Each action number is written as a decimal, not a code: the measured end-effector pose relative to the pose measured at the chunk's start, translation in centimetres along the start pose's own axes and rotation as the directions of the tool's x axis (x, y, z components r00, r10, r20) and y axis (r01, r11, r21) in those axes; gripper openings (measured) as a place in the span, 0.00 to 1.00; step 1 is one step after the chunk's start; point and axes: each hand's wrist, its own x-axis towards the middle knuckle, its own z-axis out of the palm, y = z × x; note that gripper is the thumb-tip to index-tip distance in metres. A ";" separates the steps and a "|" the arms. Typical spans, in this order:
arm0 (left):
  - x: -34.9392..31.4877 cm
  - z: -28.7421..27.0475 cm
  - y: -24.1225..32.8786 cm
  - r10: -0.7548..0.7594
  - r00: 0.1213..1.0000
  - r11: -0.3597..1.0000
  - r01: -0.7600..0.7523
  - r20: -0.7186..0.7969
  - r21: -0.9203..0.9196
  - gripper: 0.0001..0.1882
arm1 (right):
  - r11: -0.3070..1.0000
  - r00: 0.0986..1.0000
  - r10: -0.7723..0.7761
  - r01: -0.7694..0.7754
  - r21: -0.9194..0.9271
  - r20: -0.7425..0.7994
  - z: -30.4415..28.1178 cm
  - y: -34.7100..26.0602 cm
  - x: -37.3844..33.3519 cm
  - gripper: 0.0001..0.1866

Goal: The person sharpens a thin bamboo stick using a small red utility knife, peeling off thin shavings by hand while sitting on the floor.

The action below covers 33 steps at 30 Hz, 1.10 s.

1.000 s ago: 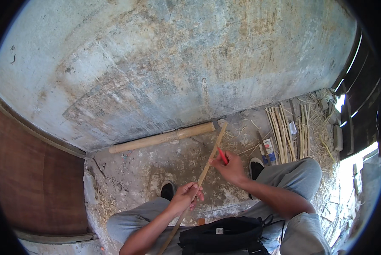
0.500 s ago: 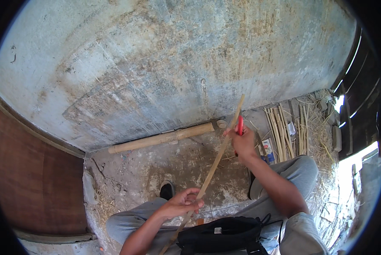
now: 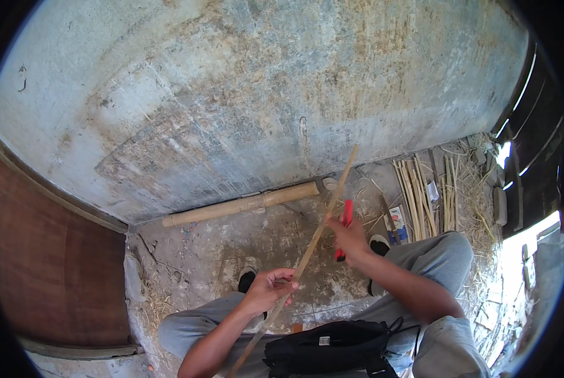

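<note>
A long, thin bamboo strip slants from my lap up toward the wall. My left hand is closed round its lower part, thumb and fingers pinching it. Farther up, my right hand is closed on a red-handled tool, whose exact kind I cannot make out. The tool's red body shows above and below the fist. The right fingertips are close against the strip; whether they press on it is hard to see. A black waist bag lies across my lap.
A thick bamboo pole lies along the foot of the stained wall. Bundled bamboo strips rest at the right, beside a small printed packet and loose shavings. A brown wooden panel stands at the left.
My right hand has slid down along the strip toward me, with the red-handled tool now lower. The left hand has shifted only slightly left, and the strip has moved slightly with it.
</note>
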 end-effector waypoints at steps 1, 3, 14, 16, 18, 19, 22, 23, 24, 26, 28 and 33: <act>0.2 0.0 -0.4 0.044 0.999 0.999 -0.044 -0.007 0.000 0.17 | 0.999 0.998 0.025 -0.024 -0.024 0.059 0.3 0.2 -0.7 0.16; 0.6 0.3 -0.8 0.071 0.997 0.997 -0.071 -0.007 0.007 0.18 | 0.998 0.992 0.052 -0.046 -0.050 0.115 0.4 0.2 -1.2 0.16; -0.6 0.2 -0.7 -0.020 0.997 1.000 0.019 0.069 0.007 0.16 | 0.946 0.945 -0.309 0.317 -0.065 0.111 -0.6 -0.2 3.3 0.19; -1.0 0.0 -0.7 -0.107 0.987 0.994 0.106 0.122 0.017 0.14 | 0.948 0.949 -0.303 0.309 -0.069 0.090 -1.2 -1.0 3.8 0.19; -1.2 0.1 -1.0 -0.105 0.983 0.994 0.102 0.148 0.031 0.13 | 0.951 0.952 -0.296 0.301 -0.071 0.075 -1.1 -1.7 3.5 0.19; -1.3 0.1 -1.1 -0.103 0.979 0.994 0.097 0.175 0.043 0.13 | 0.959 0.958 -0.276 0.280 -0.041 0.083 -1.1 -1.8 3.4 0.19; -1.5 0.3 -1.2 -0.041 0.988 0.998 0.034 0.147 0.046 0.12 | 0.980 0.975 -0.193 0.187 0.061 0.110 -1.0 -2.9 2.8 0.18; -1.5 0.5 -1.0 -0.039 0.988 0.998 0.032 0.150 0.046 0.12 | 0.985 0.983 -0.129 0.112 0.133 0.130 -1.1 -3.3 2.6 0.17; -1.6 0.9 -0.7 -0.042 0.994 0.998 0.038 0.102 0.045 0.11 | 0.985 0.983 -0.132 0.114 0.133 0.128 -1.1 -3.4 2.5 0.17; -1.7 1.1 -0.5 -0.045 0.998 0.998 0.042 0.054 0.044 0.10 | 0.978 0.973 -0.151 0.121 0.172 0.174 -1.0 -3.5 2.4 0.16; -2.0 1.1 -0.6 -0.010 0.999 1.000 0.008 0.050 0.028 0.12 | 0.978 0.969 -0.150 0.117 0.170 0.196 -1.1 -3.6 2.5 0.16; -2.1 0.7 -0.8 0.025 0.998 0.998 -0.029 0.062 0.062 0.12 | 0.980 0.963 -0.161 0.129 0.153 0.218 -1.1 -3.6 2.6 0.16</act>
